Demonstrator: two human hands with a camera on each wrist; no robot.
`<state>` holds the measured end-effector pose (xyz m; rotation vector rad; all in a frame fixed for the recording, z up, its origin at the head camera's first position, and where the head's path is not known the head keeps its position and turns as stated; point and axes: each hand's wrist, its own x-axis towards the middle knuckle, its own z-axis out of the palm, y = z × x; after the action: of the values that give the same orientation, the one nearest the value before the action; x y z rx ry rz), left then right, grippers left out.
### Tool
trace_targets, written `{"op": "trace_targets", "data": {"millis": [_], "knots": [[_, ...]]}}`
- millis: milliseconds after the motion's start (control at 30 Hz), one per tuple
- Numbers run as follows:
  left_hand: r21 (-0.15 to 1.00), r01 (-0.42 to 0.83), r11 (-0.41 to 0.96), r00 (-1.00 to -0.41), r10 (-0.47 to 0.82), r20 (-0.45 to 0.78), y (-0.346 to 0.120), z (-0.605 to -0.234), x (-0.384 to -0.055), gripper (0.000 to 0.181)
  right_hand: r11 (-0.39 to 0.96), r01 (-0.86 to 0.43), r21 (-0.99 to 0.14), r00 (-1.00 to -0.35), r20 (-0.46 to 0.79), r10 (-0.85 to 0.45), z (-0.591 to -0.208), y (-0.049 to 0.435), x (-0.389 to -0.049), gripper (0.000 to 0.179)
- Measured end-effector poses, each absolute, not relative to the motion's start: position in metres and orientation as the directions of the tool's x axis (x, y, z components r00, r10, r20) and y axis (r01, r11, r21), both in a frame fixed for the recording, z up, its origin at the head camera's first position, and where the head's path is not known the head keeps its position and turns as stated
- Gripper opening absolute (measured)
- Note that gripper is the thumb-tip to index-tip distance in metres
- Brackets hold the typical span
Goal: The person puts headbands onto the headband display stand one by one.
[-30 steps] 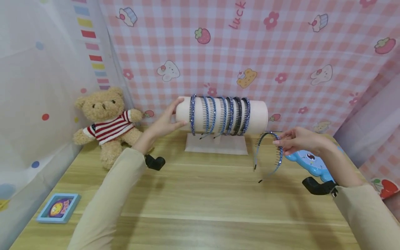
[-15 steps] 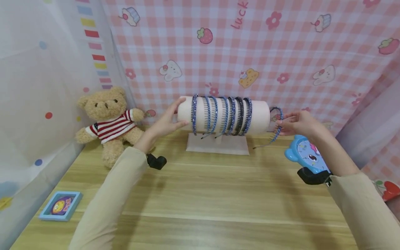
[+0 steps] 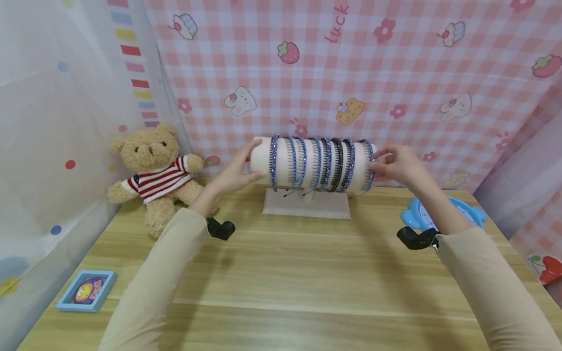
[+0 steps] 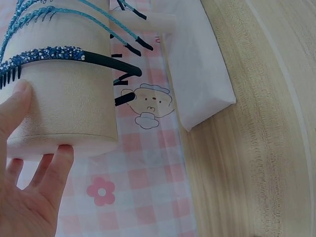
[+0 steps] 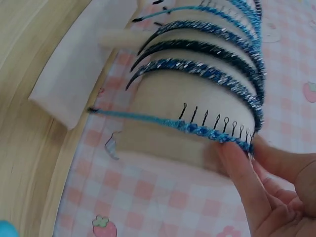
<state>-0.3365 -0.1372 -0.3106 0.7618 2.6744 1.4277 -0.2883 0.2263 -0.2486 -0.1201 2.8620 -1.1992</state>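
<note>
A cream padded roll (image 3: 283,163) on a flat base (image 3: 307,204) carries several glittery blue and black headbands side by side. My left hand (image 3: 234,168) grips the roll's left end; in the left wrist view its thumb (image 4: 17,106) lies below a blue sparkling headband (image 4: 44,55) and the fingers reach the end face. At the right end my right hand (image 3: 397,165) pinches a thin blue headband (image 5: 202,131) with small wire teeth, which now sits around the roll. Its light-blue tip (image 5: 94,110) sticks out past the roll, apart from its side.
A teddy bear (image 3: 153,170) in a striped sweater sits at the left. A blue-framed picture (image 3: 87,291) lies at the table's front left. Behind my right wrist is a blue clock (image 3: 412,214). A pink checked cloth (image 3: 377,63) hangs behind the stand.
My right hand has carried the thin blue headband up and left, from right of the stand onto the roll's right end. My left hand has stayed on the left end.
</note>
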Motion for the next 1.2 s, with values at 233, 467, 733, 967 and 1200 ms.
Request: {"op": "trace_targets", "data": {"millis": [233, 467, 733, 967, 1200], "knots": [[0.792, 0.402, 0.459, -0.884, 0.420, 0.206, -0.138, -0.312, -0.338, 0.078, 0.764, -0.068, -0.642, -0.998, 0.050, -0.047, -0.252, 0.232, -0.290, 0.057], [0.795, 0.409, 0.448, -0.880, 0.423, 0.215, -0.138, -0.309, -0.335, 0.079, 0.851, -0.288, -0.439, -0.952, 0.039, -0.302, -0.250, 0.250, -0.304, 0.111], [0.793, 0.403, 0.456, -0.882, 0.423, 0.205, -0.138, -0.311, -0.336, 0.079, 0.844, -0.400, -0.357, -0.897, -0.035, -0.440, -0.253, 0.254, -0.320, 0.115], [0.803, 0.378, 0.461, -0.892, 0.412, 0.183, -0.136, -0.310, -0.334, 0.078, 0.790, -0.487, -0.373, -0.855, 0.021, -0.518, -0.256, 0.247, -0.329, 0.108], [0.801, 0.385, 0.457, -0.889, 0.416, 0.190, -0.136, -0.310, -0.335, 0.079, 0.798, -0.484, -0.360, -0.860, 0.028, -0.509, -0.255, 0.241, -0.331, 0.107]]}}
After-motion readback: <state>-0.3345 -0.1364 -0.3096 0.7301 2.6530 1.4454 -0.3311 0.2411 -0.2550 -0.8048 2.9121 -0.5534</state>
